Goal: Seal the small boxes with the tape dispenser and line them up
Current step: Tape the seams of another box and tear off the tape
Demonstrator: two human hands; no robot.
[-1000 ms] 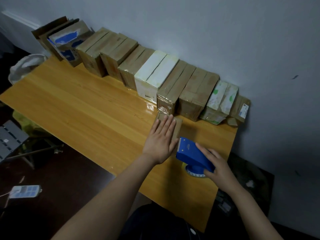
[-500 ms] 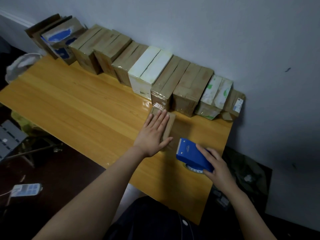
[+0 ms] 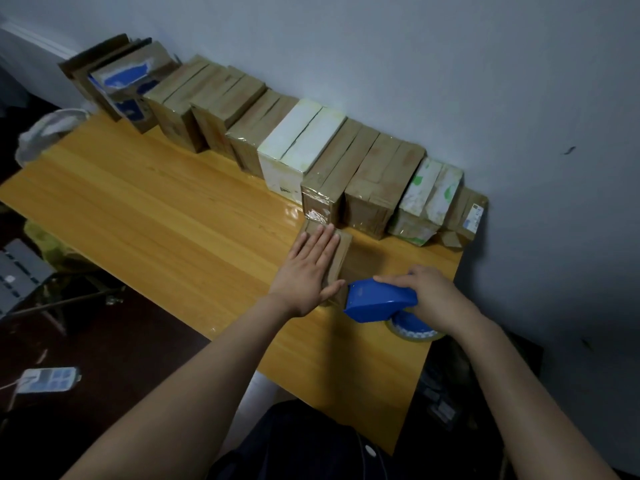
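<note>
Your left fingers (image 3: pixel 322 242) lie straight, flat on the box (image 3: pixel 341 252), its long axis running away from you. Your right fingers (image 3: pixel 391 280) clamp the dispenser (image 3: pixel 377 301) at the box's near end.

Our yellow wooden table (image 3: pixel 156 209), set against the wall.
Along its far edge we see a row of boxes (image 3: pixel 381 178) standing side by side, one white box (image 3: pixel 298 147) among the brown ones, and flattened cardboard (image 3: pixel 114 74) leaning at the left end. Just before the row a small brown box (image 3: pixel 341 251) lies flat.
</note>
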